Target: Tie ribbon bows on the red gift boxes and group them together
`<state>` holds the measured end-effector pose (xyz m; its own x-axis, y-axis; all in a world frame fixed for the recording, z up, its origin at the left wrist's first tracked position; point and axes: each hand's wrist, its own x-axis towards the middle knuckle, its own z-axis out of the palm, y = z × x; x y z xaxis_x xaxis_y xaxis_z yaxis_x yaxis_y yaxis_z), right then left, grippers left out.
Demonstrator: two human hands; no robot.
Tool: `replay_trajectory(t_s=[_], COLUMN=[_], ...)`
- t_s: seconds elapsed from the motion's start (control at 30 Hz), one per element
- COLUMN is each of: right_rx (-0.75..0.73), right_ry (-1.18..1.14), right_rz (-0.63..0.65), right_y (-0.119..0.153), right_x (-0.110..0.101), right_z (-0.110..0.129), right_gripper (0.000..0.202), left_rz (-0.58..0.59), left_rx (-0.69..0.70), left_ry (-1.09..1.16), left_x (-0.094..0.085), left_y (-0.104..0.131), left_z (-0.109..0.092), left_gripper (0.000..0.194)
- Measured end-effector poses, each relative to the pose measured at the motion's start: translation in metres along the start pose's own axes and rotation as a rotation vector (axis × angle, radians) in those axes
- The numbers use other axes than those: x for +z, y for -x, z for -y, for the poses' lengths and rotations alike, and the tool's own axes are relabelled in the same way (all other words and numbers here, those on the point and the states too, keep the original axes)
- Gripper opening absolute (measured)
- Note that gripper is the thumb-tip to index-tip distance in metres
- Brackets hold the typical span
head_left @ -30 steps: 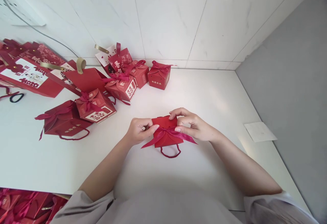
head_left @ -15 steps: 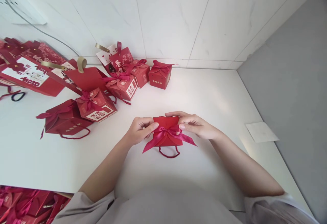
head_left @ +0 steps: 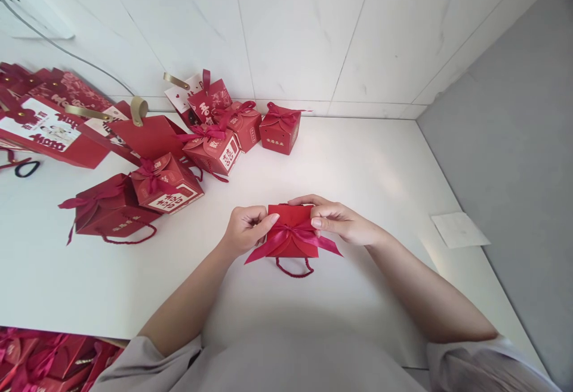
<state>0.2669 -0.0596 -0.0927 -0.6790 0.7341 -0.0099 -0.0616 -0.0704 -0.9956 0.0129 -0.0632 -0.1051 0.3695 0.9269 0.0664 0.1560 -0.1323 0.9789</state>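
Note:
Between my hands is a small red gift box with curved top flaps, seen from above. A magenta ribbon tied in a bow lies across its top, its tails reaching out to both sides. From the box's near side hangs a dark red cord handle. My left hand grips the left side, fingers curled and thumb on the ribbon side of the top. My right hand closes on the right side, thumb and finger at the ribbon's right loop, the other fingers behind the box.
Several red gift boxes with bows stand on the white table, left and toward the tiled wall. Red gift bags lean at the far left. A container of more red boxes sits lower left; a white paper lies right.
The ribbon's tails have shifted slightly left and up, and my left hand has moved a little right along with the box's edge. The box stays in both hands.

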Motion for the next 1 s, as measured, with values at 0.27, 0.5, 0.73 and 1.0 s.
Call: replay_trajectory(t_s=[0.27, 0.5, 0.73, 1.0], right_rx=[-0.009, -0.005, -0.004, 0.011], right_ry=[0.082, 0.103, 0.154, 0.193], right_rz=[-0.048, -0.039, 0.006, 0.043], right_y=[0.001, 0.003, 0.006, -0.013], right_x=[0.003, 0.002, -0.001, -0.008], right_z=[0.002, 0.011, 0.013, 0.024], right_gripper=[0.035, 0.033, 0.032, 0.049], left_rz=[-0.048, -0.037, 0.042, 0.176], left_rx=[0.068, 0.100, 0.172, 0.210], left_ry=[-0.023, -0.060, -0.166, -0.295], left_x=[0.003, 0.001, -0.008, -0.017], left_y=[0.000, 0.002, 0.003, -0.018], left_z=[0.000, -0.004, -0.006, -0.025], left_gripper=[0.049, 0.049, 0.047, 0.039])
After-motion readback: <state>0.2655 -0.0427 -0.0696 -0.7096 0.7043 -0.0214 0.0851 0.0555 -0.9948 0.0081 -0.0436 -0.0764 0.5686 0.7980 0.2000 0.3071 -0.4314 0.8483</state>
